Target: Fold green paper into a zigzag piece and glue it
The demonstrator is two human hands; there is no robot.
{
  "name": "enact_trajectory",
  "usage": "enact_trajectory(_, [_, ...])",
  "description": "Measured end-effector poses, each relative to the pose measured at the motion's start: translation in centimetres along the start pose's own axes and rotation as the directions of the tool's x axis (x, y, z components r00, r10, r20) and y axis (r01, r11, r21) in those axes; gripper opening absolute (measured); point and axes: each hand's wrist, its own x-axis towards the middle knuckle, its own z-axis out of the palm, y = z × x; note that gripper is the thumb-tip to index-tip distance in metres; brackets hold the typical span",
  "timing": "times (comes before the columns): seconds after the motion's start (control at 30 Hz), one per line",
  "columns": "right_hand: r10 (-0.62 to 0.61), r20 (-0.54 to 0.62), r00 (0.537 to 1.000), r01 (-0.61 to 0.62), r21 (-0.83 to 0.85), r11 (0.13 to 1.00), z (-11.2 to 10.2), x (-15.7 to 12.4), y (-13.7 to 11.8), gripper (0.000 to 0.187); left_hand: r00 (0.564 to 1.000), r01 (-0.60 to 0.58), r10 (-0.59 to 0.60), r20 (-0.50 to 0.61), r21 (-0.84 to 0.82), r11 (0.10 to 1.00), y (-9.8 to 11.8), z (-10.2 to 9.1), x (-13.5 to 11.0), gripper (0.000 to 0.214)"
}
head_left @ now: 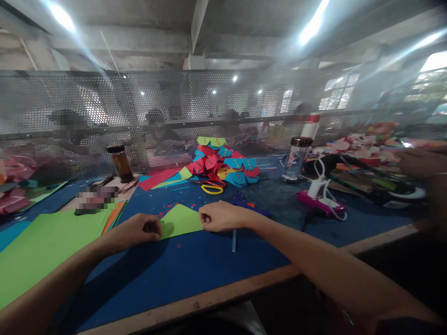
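Note:
A small folded piece of light green paper (179, 219) lies on the blue table top (195, 265) in front of me. My left hand (138, 229) pinches its left corner with curled fingers. My right hand (218, 217) grips its right edge, fingers closed. Both forearms reach in from the bottom of the view.
A stack of green and orange paper sheets (45, 244) lies at the left. A pile of folded red, blue and green paper shapes (223, 164) and yellow-handled scissors (212, 188) sit behind. Two jars (120, 163) (296, 158), a glue gun (321, 193) and a mesh screen (209, 102) with people behind it stand at the back.

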Motion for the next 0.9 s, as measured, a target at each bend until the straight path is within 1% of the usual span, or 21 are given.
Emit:
enact_trajectory(0.13, [0.002,0.026,1.0,-0.002,0.01,1.0,-0.3,-0.1,0.2,0.012,1.0,-0.007,0.006,0.025,0.015,1.0,-0.5,-0.2,0.1,0.018])
enact_trajectory(0.33, [0.002,0.047,0.999,-0.002,0.013,1.0,-0.5,-0.1,0.5,0.01,0.998,-0.009,0.008,0.055,0.034,0.999,-0.4,-0.6,0.0,0.018])
enact_trajectory(0.6, [-0.032,0.047,0.998,0.032,0.004,0.999,-0.1,0.1,1.5,0.009,0.995,0.037,-0.043,0.092,0.068,0.997,0.4,-1.7,-0.8,0.018])
enact_trajectory(0.8, [-0.045,0.068,0.997,0.047,-0.017,0.999,-0.4,0.0,2.1,0.012,0.99,0.01,-0.022,0.14,0.083,0.996,-0.1,-2.6,-1.2,0.016])
enact_trajectory(0.9, [-0.034,0.091,0.995,0.036,-0.012,0.999,-0.8,-0.2,2.3,0.012,0.987,0.03,-0.044,0.157,0.089,0.996,-0.1,-3.1,-1.4,0.015])
